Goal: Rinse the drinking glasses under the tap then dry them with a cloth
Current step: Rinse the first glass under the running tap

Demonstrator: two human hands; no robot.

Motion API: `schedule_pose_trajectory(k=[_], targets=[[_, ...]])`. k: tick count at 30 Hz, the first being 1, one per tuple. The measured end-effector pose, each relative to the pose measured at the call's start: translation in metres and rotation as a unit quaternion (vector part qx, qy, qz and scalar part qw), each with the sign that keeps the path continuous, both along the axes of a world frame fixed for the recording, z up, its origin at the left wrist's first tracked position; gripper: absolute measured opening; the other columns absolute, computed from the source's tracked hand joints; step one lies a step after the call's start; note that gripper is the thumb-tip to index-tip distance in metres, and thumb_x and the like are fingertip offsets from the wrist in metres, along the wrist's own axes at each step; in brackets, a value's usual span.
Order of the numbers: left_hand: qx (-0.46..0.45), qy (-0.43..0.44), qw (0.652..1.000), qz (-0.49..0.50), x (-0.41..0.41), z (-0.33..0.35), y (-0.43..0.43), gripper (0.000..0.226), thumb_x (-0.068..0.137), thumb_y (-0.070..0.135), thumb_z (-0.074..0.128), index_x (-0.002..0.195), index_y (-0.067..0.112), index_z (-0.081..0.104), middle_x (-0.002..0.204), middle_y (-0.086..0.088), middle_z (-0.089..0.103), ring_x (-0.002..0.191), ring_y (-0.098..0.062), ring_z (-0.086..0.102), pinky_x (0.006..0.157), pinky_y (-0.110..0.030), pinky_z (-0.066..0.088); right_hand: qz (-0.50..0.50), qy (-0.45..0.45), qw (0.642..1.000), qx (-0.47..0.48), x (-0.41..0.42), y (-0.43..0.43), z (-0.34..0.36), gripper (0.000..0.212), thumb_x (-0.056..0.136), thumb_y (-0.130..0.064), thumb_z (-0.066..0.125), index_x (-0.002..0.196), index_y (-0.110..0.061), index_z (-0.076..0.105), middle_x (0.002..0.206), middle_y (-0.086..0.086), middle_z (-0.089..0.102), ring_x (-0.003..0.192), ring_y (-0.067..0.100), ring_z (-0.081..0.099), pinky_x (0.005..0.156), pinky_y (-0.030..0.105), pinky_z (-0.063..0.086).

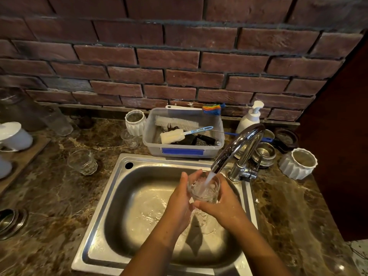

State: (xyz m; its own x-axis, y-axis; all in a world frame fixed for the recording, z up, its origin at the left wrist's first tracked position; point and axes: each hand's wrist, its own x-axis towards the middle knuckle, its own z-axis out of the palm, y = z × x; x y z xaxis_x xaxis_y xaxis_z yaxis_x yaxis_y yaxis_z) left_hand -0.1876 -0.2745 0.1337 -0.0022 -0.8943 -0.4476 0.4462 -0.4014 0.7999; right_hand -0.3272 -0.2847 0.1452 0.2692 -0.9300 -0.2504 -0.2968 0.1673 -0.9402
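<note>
Drinking glass (204,189): likely slippery, fragile, light; sink (119,176) 2 o'clock, under tap (239,145); left hand (180,198), right hand (223,202) clasp sidewall.

Both bare forearms are reaching up from the lower edge and converging. The left forearm (151,248) is rising from bottom centre, and the right forearm (258,246) is slanting in from the lower right. The left hand (179,200) is cupping the glass (205,191) from its left side, with fingers curling round the far wall. The right hand (223,204) is wrapping it from the right, its thumb lying across the near side toward the left palm.
</note>
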Motion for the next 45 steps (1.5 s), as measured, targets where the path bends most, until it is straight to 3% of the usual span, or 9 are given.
schedule_pose_trajectory(k=[4, 9, 14, 22, 26, 31, 36, 40, 45], targets=[[0.004, 0.014, 1.000, -0.019, 0.008, -0.001, 0.002, 0.061, 0.102, 0.060, 0.024, 0.138, 0.026, 0.061, 0.132, -0.007, 0.070, 0.122, -0.026, 0.067, 0.100, -0.044, 0.054, 0.041, -0.008, 0.999, 0.026, -0.003, 0.011, -0.004, 0.079, 0.065, -0.030, 0.091, 0.122, -0.058, 0.044, 0.111, -0.044, 0.056, 0.106, -0.023, 0.052, 0.073, -0.001, 0.046], [-0.015, 0.002, 0.999, -0.028, 0.004, -0.004, 0.007, 0.065, 0.097, 0.062, 0.026, 0.142, 0.026, 0.057, 0.138, -0.003, 0.066, 0.129, -0.022, 0.062, 0.107, -0.041, 0.051, 0.021, -0.047, 0.998, 0.029, -0.005, 0.006, -0.001, 0.082, 0.063, -0.023, 0.091, 0.124, -0.054, 0.045, 0.126, -0.023, 0.059, 0.118, -0.002, 0.055, 0.080, 0.010, 0.052], [-0.025, 0.018, 0.999, -0.013, 0.012, -0.003, 0.005, 0.068, 0.096, 0.062, 0.026, 0.144, 0.023, 0.054, 0.142, -0.005, 0.063, 0.132, -0.023, 0.059, 0.116, -0.047, 0.041, 0.038, -0.063, 0.997, 0.033, -0.004, 0.005, -0.003, 0.084, 0.064, -0.014, 0.091, 0.122, -0.057, 0.048, 0.120, -0.021, 0.066, 0.115, -0.001, 0.061, 0.087, 0.017, 0.054], [-0.017, -0.002, 1.000, 0.009, 0.003, -0.003, 0.011, 0.057, 0.095, 0.057, 0.035, 0.133, 0.026, 0.063, 0.128, -0.003, 0.072, 0.119, -0.021, 0.068, 0.096, -0.034, 0.057, 0.040, -0.057, 0.997, 0.041, -0.001, 0.005, -0.006, 0.090, 0.060, -0.029, 0.089, 0.134, -0.050, 0.042, 0.130, -0.015, 0.061, 0.122, 0.007, 0.058, 0.095, 0.027, 0.054], [-0.017, -0.022, 1.000, 0.013, 0.004, -0.002, 0.014, 0.056, 0.097, 0.058, 0.033, 0.135, 0.028, 0.062, 0.132, -0.001, 0.070, 0.126, -0.023, 0.064, 0.109, -0.045, 0.049, 0.043, -0.054, 0.997, 0.041, -0.003, 0.007, -0.009, 0.087, 0.056, -0.035, 0.090, 0.127, -0.056, 0.044, 0.123, -0.024, 0.060, 0.118, 0.003, 0.058, 0.085, 0.020, 0.055], [-0.017, -0.038, 0.999, 0.021, 0.002, 0.000, 0.014, 0.054, 0.095, 0.058, 0.036, 0.133, 0.032, 0.063, 0.133, -0.001, 0.068, 0.124, -0.023, 0.065, 0.106, -0.044, 0.052, 0.058, -0.051, 0.996, 0.044, -0.003, 0.006, -0.011, 0.096, 0.057, -0.034, 0.091, 0.138, -0.046, 0.040, 0.132, -0.016, 0.058, 0.123, 0.006, 0.057, 0.096, 0.028, 0.055], [-0.022, -0.059, 0.998, 0.028, 0.002, 0.000, 0.016, 0.051, 0.096, 0.056, 0.038, 0.133, 0.033, 0.064, 0.132, 0.001, 0.069, 0.123, -0.023, 0.066, 0.107, -0.048, 0.051, 0.070, -0.052, 0.995, 0.040, -0.002, 0.004, -0.011, 0.089, 0.062, -0.029, 0.090, 0.134, -0.051, 0.044, 0.124, -0.022, 0.062, 0.116, 0.000, 0.061, 0.087, 0.020, 0.056], [-0.027, -0.067, 0.997, 0.033, 0.001, 0.003, 0.014, 0.053, 0.094, 0.056, 0.038, 0.133, 0.032, 0.064, 0.133, 0.001, 0.068, 0.121, -0.021, 0.066, 0.106, -0.048, 0.052, 0.063, -0.054, 0.995, 0.048, -0.001, 0.002, -0.013, 0.092, 0.063, -0.025, 0.090, 0.138, -0.044, 0.042, 0.130, -0.013, 0.061, 0.119, 0.008, 0.061, 0.095, 0.031, 0.057], [-0.015, -0.053, 0.997, 0.044, 0.004, 0.013, 0.014, 0.053, 0.095, 0.053, 0.038, 0.133, 0.027, 0.065, 0.136, -0.004, 0.066, 0.125, -0.023, 0.063, 0.111, -0.048, 0.047, 0.061, -0.063, 0.995, 0.048, -0.004, 0.001, -0.014, 0.092, 0.062, -0.021, 0.090, 0.139, -0.037, 0.043, 0.132, -0.006, 0.060, 0.119, 0.012, 0.062, 0.090, 0.029, 0.057]])
